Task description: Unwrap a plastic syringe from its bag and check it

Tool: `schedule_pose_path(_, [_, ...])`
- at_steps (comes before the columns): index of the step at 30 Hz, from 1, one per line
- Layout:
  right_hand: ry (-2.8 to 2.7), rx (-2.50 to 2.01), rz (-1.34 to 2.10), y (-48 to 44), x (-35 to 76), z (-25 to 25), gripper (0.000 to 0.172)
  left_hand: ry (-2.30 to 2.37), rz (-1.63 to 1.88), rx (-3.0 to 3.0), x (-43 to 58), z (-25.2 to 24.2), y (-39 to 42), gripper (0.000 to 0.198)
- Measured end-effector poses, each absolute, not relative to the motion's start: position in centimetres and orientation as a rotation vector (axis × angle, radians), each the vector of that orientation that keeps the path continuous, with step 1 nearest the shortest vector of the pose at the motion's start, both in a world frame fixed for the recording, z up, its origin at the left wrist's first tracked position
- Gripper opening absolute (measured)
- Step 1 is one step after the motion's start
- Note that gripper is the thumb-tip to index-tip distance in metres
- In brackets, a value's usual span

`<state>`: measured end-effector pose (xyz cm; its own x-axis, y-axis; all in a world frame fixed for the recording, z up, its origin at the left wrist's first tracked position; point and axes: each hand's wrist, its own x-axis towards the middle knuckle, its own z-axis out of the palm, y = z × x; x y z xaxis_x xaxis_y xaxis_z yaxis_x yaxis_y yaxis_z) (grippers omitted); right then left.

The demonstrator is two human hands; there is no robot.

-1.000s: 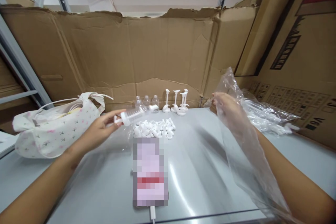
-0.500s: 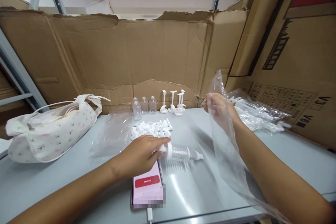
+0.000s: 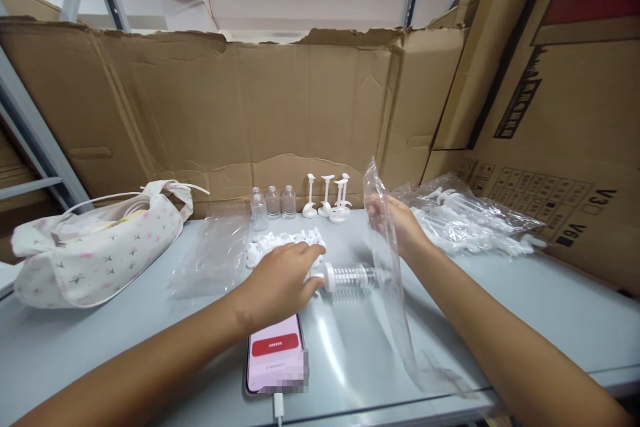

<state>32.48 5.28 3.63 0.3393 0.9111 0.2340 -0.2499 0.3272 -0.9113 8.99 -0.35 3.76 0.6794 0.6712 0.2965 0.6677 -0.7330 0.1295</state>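
Note:
My left hand (image 3: 287, 273) is closed on the white end of a clear ribbed plastic bottle (image 3: 353, 276) with a white collar. The bottle lies sideways just over the table, pointing right. Its far end overlaps the rim of a clear plastic bag (image 3: 393, 280); whether it is inside, I cannot tell. Pinched by its upper part, the bag hangs upright from my right hand (image 3: 395, 220). Behind my left hand is a pile of small white caps (image 3: 285, 240). A phone (image 3: 275, 357) with a cable lies below that hand.
Small clear bottles (image 3: 273, 202) and white plunger-like pieces (image 3: 326, 197) stand along the cardboard wall (image 3: 240, 107). Flat clear bags (image 3: 213, 253) lie to the left, beside a floral cloth bag (image 3: 105, 247). On the right lies a filled clear bag (image 3: 475, 220) near a large carton (image 3: 575, 113).
My right hand has brought the clear bag left, up to the bottle's far end. My left hand and the bottle have shifted slightly right and up.

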Motion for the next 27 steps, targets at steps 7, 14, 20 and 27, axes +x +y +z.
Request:
schedule_pose_path(7, [-0.943, -0.974, 0.848, 6.1, 32.8, 2.9, 0.004, 1.412, 0.231, 2.888, 3.8, 4.7, -3.2, 0.019])
schedule_pose_path(14, [-0.969, -0.97, 0.84, 6.3, 32.7, 2.7, 0.004, 1.486, 0.097, 2.717, 2.5, 4.1, -2.7, 0.023])
schedule_pose_path(20, [-0.966, -0.962, 0.836, 6.4, 33.0, 2.5, 0.004, 1.605, 0.299, 2.706, 3.7, 5.6, -1.2, 0.029])
schedule_pose_path(27, [-0.976, -0.957, 0.841, 6.6, 33.1, 2.4, 0.004, 1.624, -0.074, 2.689, 2.3, 3.6, -2.1, 0.027])
